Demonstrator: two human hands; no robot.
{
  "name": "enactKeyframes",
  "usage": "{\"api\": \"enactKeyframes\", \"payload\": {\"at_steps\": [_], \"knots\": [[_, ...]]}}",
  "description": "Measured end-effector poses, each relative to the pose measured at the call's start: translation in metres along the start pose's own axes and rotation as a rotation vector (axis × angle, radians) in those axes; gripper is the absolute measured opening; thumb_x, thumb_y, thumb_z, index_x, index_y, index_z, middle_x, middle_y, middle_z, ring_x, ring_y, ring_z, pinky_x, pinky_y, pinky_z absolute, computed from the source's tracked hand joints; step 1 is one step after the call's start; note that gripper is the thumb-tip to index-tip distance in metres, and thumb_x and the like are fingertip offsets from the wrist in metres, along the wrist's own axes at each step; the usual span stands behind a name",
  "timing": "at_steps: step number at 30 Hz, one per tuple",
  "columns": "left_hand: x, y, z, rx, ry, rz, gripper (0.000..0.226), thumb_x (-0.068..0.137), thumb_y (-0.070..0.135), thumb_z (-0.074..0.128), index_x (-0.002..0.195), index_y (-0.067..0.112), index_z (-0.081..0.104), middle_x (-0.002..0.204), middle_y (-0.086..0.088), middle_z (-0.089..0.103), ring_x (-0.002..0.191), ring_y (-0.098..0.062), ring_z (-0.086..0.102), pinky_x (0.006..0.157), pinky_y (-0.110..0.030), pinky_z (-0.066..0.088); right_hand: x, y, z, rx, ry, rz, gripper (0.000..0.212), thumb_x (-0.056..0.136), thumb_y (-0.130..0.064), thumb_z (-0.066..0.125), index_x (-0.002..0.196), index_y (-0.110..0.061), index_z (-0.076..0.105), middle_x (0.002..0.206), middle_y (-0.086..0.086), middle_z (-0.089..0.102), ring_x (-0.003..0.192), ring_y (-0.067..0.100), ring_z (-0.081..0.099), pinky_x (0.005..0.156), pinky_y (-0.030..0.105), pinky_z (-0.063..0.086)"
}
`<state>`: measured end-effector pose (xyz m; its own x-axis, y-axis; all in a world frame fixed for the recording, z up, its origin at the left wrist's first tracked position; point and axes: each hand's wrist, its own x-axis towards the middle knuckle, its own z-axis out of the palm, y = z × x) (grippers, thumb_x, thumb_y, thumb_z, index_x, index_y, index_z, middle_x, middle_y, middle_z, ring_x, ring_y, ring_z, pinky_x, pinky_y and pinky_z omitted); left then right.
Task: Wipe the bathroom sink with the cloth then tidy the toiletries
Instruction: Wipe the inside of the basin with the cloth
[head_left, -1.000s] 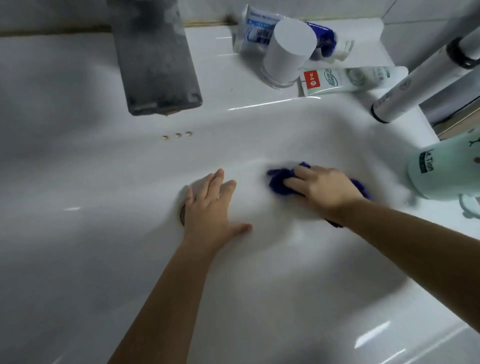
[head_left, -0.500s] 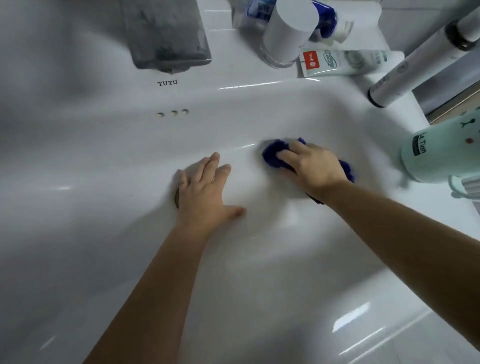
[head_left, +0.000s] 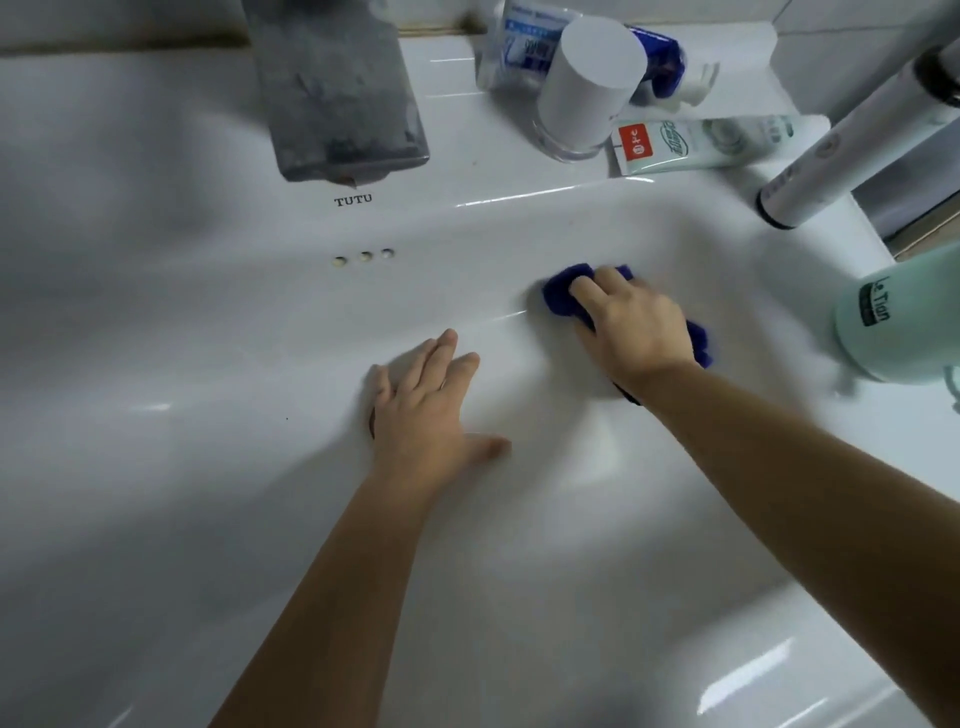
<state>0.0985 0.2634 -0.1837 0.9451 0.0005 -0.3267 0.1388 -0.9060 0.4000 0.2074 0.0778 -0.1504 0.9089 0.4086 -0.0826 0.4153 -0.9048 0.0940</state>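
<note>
Right hand (head_left: 636, 325) is pressing the blue cloth (head_left: 563, 293) against the back slope of the sink (head_left: 208, 338), fingers spread over the bunched fabric and grasping it, likely so the wad is staying put under pressure. Left hand (head_left: 428, 410) is lying flat and released on the basin floor, palm down over the drain, apparently bracing the person's lean. Behind, the tap (head_left: 335, 98) is overhanging the basin, which is probably why the wiping is going on beside it. Toiletries are waiting untidied at the back right: a white cup (head_left: 587, 98), a tube (head_left: 706, 143) lying flat.
</note>
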Motion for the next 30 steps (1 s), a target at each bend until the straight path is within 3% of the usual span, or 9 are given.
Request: {"api": "enactKeyframes", "payload": {"at_steps": [6, 9, 13, 17, 20, 22, 24, 27, 30], "knots": [[-0.002, 0.002, -0.003, 0.002, -0.012, -0.011, 0.091, 0.071, 0.064, 0.059, 0.145, 0.034, 0.014, 0.155, 0.013, -0.011, 0.14, -0.004, -0.01, 0.112, -0.045, -0.008, -0.1, 0.005, -0.006, 0.276, -0.254, -0.246, 0.024, 0.087, -0.024, 0.057, 0.109, -0.016, 0.059, 0.107, 0.004, 0.061, 0.079, 0.032, 0.063, 0.061, 0.032, 0.046], [0.0, 0.0, -0.003, 0.015, -0.026, 0.005, 0.093, 0.07, 0.064, 0.06, 0.145, 0.033, 0.013, 0.155, 0.012, -0.012, 0.14, -0.004, -0.01, 0.111, -0.046, -0.009, -0.066, 0.0, 0.0, 0.277, -0.122, -0.26, 0.029, 0.088, -0.032, 0.048, 0.109, -0.015, 0.06, 0.105, 0.008, 0.064, 0.076, 0.033, 0.064, 0.059, 0.031, 0.045], [0.0, -0.007, 0.0, 0.032, -0.015, 0.019, 0.098, 0.067, 0.066, 0.062, 0.145, 0.032, 0.014, 0.155, 0.014, -0.01, 0.14, -0.003, -0.009, 0.111, -0.048, -0.008, -0.002, -0.033, 0.017, 0.327, -0.024, -0.028, 0.031, 0.091, -0.024, 0.049, 0.119, -0.012, 0.054, 0.112, 0.009, 0.059, 0.087, 0.035, 0.058, 0.065, 0.033, 0.039], [-0.001, -0.008, -0.002, 0.063, -0.002, 0.038, 0.099, 0.066, 0.066, 0.063, 0.145, 0.031, 0.015, 0.155, 0.014, -0.008, 0.141, -0.004, -0.006, 0.111, -0.049, -0.007, -0.072, -0.006, 0.004, 0.375, -0.192, -0.392, 0.034, 0.082, -0.033, 0.048, 0.109, -0.016, 0.061, 0.109, 0.002, 0.064, 0.086, 0.022, 0.059, 0.064, 0.026, 0.044], [-0.002, -0.008, -0.008, 0.064, 0.009, 0.053, 0.097, 0.067, 0.065, 0.063, 0.145, 0.029, 0.017, 0.156, 0.011, -0.004, 0.141, -0.006, -0.005, 0.111, -0.048, -0.008, -0.089, 0.008, 0.001, 0.287, -0.307, -0.516, 0.03, 0.085, -0.034, 0.046, 0.107, -0.019, 0.059, 0.102, -0.002, 0.064, 0.079, 0.022, 0.06, 0.058, 0.023, 0.043], [-0.007, -0.012, -0.017, 0.042, 0.017, 0.054, 0.098, 0.068, 0.065, 0.063, 0.145, 0.029, 0.015, 0.156, 0.009, -0.003, 0.141, -0.008, -0.005, 0.112, -0.046, -0.007, -0.064, -0.004, 0.013, 0.299, -0.151, -0.454, 0.036, 0.085, -0.035, 0.04, 0.103, -0.014, 0.061, 0.096, 0.006, 0.064, 0.072, 0.032, 0.061, 0.052, 0.031, 0.049], [-0.023, -0.023, -0.028, 0.038, 0.037, 0.007, 0.101, 0.066, 0.068, 0.062, 0.146, 0.029, 0.014, 0.156, 0.008, -0.003, 0.142, -0.01, -0.007, 0.112, -0.044, -0.005, -0.032, -0.025, 0.021, 0.283, 0.027, -0.226, 0.032, 0.088, -0.029, 0.042, 0.104, -0.009, 0.06, 0.091, 0.013, 0.061, 0.067, 0.036, 0.058, 0.051, 0.035, 0.045], [-0.06, -0.053, -0.047, 0.169, 0.042, -0.03, 0.109, 0.057, 0.081, 0.051, 0.146, 0.025, 0.02, 0.156, 0.001, 0.005, 0.143, -0.017, 0.001, 0.113, -0.046, 0.004, -0.02, -0.048, 0.026, 0.306, -0.008, 0.026, 0.026, 0.088, -0.014, 0.051, 0.112, -0.007, 0.054, 0.099, 0.015, 0.056, 0.073, 0.036, 0.055, 0.056, 0.033, 0.038], [-0.1, -0.089, -0.048, 0.295, 0.005, -0.105, 0.112, 0.049, 0.082, 0.038, 0.132, 0.009, 0.046, 0.143, -0.02, 0.039, 0.13, -0.036, 0.039, 0.099, -0.058, 0.033, -0.06, -0.049, 0.024, 0.367, -0.08, -0.488, 0.033, 0.086, -0.026, 0.045, 0.111, -0.01, 0.059, 0.1, 0.012, 0.062, 0.072, 0.035, 0.061, 0.055, 0.032, 0.048]]}}
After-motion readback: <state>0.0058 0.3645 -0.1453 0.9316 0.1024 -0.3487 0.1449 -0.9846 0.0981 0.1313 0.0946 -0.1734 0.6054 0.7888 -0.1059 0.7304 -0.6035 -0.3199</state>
